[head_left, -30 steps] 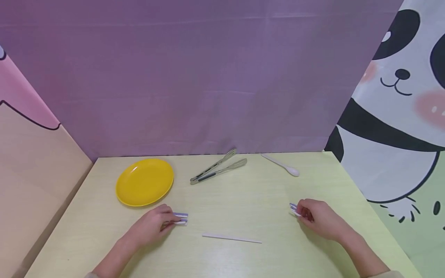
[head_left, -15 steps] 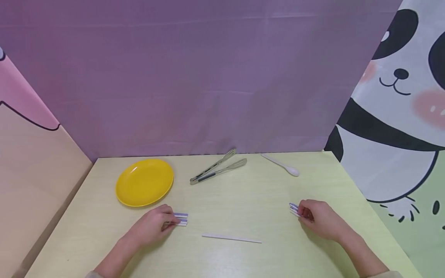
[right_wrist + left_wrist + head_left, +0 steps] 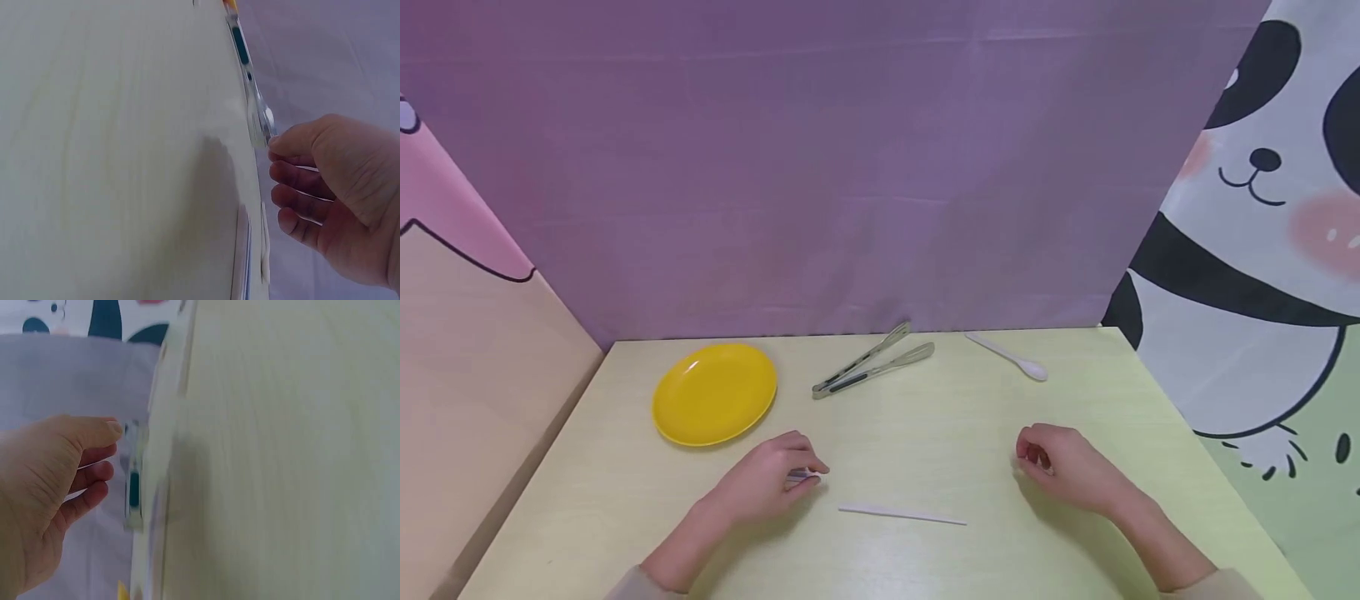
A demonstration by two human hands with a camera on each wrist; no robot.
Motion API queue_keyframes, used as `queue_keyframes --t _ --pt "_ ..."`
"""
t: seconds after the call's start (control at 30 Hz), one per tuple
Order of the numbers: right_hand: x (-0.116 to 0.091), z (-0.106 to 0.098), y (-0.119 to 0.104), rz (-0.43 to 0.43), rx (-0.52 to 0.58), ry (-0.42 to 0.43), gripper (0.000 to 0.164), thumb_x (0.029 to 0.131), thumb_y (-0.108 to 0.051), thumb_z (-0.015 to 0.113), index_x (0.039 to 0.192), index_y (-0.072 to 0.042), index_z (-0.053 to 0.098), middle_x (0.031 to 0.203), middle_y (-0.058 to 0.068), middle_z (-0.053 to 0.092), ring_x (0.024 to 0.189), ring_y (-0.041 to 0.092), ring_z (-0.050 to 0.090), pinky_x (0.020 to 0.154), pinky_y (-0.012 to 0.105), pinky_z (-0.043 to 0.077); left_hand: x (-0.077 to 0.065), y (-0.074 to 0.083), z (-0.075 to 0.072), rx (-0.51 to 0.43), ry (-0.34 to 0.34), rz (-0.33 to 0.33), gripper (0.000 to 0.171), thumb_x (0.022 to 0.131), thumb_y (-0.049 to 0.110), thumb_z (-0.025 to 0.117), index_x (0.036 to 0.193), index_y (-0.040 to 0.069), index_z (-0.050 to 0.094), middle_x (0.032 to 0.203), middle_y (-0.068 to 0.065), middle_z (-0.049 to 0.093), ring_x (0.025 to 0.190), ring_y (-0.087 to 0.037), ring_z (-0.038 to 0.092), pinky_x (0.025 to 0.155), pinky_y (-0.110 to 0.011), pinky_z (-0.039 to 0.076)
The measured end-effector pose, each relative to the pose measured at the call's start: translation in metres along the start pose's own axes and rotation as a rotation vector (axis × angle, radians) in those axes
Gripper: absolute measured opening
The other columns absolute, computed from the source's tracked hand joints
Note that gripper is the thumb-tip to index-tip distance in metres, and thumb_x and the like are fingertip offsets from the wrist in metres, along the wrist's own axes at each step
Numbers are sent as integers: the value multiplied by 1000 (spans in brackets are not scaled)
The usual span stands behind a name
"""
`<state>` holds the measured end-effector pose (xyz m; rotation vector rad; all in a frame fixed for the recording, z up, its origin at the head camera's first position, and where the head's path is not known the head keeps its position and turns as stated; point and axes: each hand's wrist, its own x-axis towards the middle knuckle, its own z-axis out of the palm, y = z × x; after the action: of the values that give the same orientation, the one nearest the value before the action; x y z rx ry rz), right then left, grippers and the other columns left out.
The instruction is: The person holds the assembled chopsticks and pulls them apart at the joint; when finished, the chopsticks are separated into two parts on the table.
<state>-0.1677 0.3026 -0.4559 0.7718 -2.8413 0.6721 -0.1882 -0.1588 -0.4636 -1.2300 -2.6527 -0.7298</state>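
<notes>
My left hand [image 3: 767,479] hovers over a white-and-violet striped piece [image 3: 803,476], partly seen between thumb and fingers; its exact kind cannot be told. In the left wrist view that striped piece [image 3: 156,544] lies on the table, apart from the loosely bent fingers. My right hand [image 3: 1071,467] is above the table with fingers loosely curled and nothing visible in them. The other striped piece [image 3: 242,256] lies on the table in the right wrist view; in the head view this hand hides it. Between both hands lies a pale chopstick [image 3: 902,514].
A yellow plate [image 3: 715,396] stands at the back left of the table [image 3: 940,450]. Metal tongs [image 3: 868,362] lie spread at the back middle. To their right is a white spoon [image 3: 1011,358]. A purple backdrop [image 3: 850,167] rises behind the table's far edge.
Both hands have let go of the striped pieces. The left hand has shifted right and the right hand slightly left, toward the middle. Plate, tongs, spoon and chopstick keep their places.
</notes>
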Motion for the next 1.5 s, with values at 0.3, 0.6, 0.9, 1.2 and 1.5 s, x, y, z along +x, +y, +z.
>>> queue_keyframes --t 0.3,0.6,0.9,1.2,1.5 --pt "13 21 -37 -98 75 -88 25 92 -1 74 87 -24 64 80 -20 54 73 -3 51 67 18 47 30 30 19 -27 -69 82 12 93 11 80 104 15 83 96 7 72 91 -7 63 85 -18 55" --pt "27 50 -73 -171 125 -182 18 95 -5 73 89 -21 65 82 -18 56 76 -6 51 69 16 49 36 44 40 -6 -134 100 9 93 13 80 102 16 83 95 7 71 91 -5 63 85 -14 53" --pt "37 70 -96 -230 64 -185 18 91 -11 79 89 -21 64 83 -15 54 75 -7 47 70 14 47 42 52 49 20 -188 7 8 93 17 81 100 18 84 96 10 72 91 -2 62 85 -14 53" --pt "38 79 -104 -204 24 -217 22 91 -6 77 88 -19 60 82 -14 51 75 -5 45 70 15 47 41 53 56 4 -197 -37 5 91 12 81 90 17 81 84 12 66 81 1 55 76 -13 50" --pt "42 74 -112 -84 95 -278 11 107 -9 56 99 -14 49 73 -11 41 66 2 39 63 19 40 45 55 57 -16 -127 -96 4 100 13 65 97 15 64 84 9 61 76 -3 51 72 -19 49"
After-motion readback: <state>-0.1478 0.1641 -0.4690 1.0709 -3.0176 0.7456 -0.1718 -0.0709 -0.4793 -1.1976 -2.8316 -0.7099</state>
